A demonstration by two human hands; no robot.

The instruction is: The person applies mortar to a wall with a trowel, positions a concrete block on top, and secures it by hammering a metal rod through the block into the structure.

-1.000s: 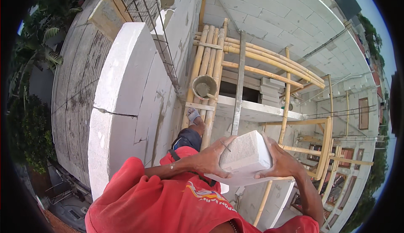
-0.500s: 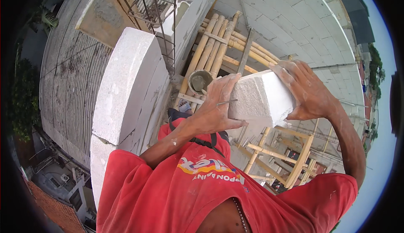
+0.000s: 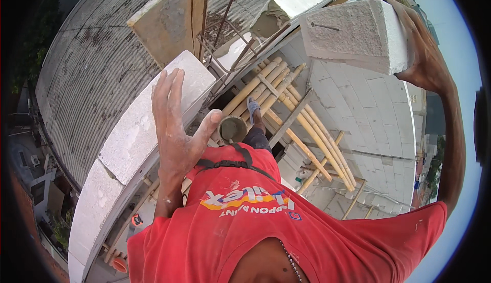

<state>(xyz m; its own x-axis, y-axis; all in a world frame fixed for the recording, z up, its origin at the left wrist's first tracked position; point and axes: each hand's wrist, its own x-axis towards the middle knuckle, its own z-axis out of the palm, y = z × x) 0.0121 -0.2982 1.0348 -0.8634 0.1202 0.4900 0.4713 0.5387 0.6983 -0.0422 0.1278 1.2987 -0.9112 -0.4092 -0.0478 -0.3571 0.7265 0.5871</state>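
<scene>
A pale aerated concrete block (image 3: pixel 348 35) is lifted at the upper right, with a nail (image 3: pixel 325 27) sticking out of its rough end. My right hand (image 3: pixel 422 52) grips its far right end, fingers over the top and thumb below. Raised over the white block wall (image 3: pixel 128 139) on the left is my left hand (image 3: pixel 176 124), empty, its fingers stretched and thumb spread apart. Close to that hand stands a bucket (image 3: pixel 220 129) holding grey mortar.
Bamboo poles (image 3: pixel 255 88) form a scaffold below, where my sandalled foot (image 3: pixel 252 108) stands. Bare steel rebar (image 3: pixel 225 52) and a formwork board (image 3: pixel 163 22) rise beyond the left wall. A corrugated roof (image 3: pixel 97 78) lies outside; a tall block wall (image 3: pixel 363 109) stands right.
My left hand has let go of the block and moved left, opening over the wall. My right hand has carried the block up and to the right. The view has turned.
</scene>
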